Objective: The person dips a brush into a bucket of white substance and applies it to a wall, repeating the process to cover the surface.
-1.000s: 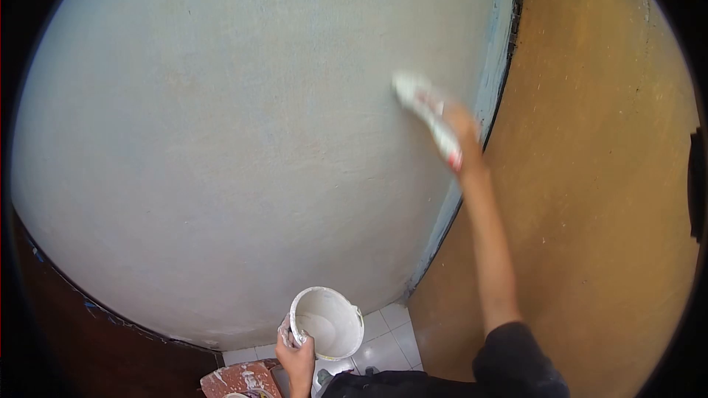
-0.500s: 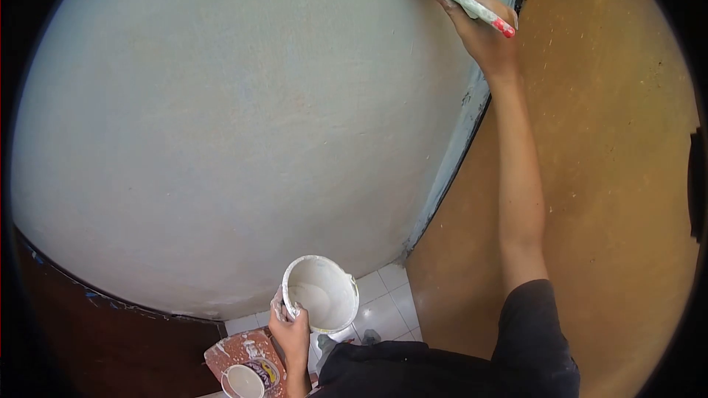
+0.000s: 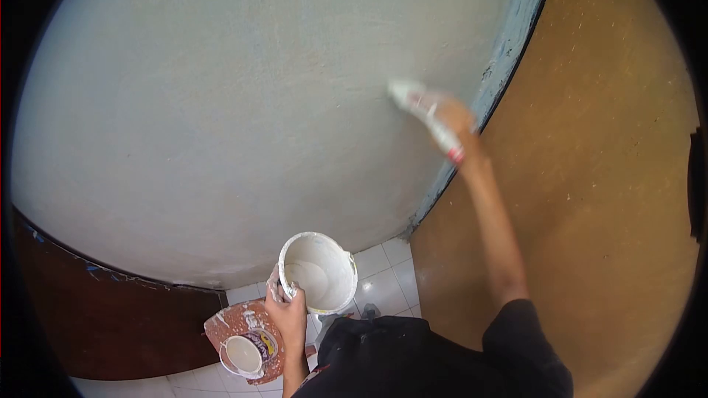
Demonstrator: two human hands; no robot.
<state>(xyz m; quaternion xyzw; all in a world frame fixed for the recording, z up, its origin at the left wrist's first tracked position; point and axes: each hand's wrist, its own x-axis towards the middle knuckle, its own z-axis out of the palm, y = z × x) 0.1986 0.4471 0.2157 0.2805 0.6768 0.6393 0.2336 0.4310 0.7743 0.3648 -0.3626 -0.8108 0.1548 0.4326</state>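
Note:
My right hand point(image 3: 455, 114), blurred by motion, is closed round a paintbrush point(image 3: 445, 137) with a whitish, paint-smeared handle and a red end. The bristle end points up and left, at the pale grey-white wall point(image 3: 221, 118); blur hides whether it touches. Lower down, my left hand point(image 3: 287, 315) grips the near-left rim of a white bucket point(image 3: 341, 269), thumb over the edge. White paint point(image 3: 307, 278) lies in the bottom of the bucket. Smears of white paint cover the left fingers.
A speckled red-brown stool point(image 3: 219, 320) stands at lower left, bearing a small white pail point(image 3: 245, 356) with a label. White tiles point(image 3: 382, 286) cover the floor. A blue strip point(image 3: 507, 55) edges the wall beside a brown panel point(image 3: 605, 125). Dark red-brown surface point(image 3: 96, 324) lies at left.
My right hand and the paintbrush have come down along the wall and somewhat left. The bucket, still in my left hand, appears slightly higher in view.

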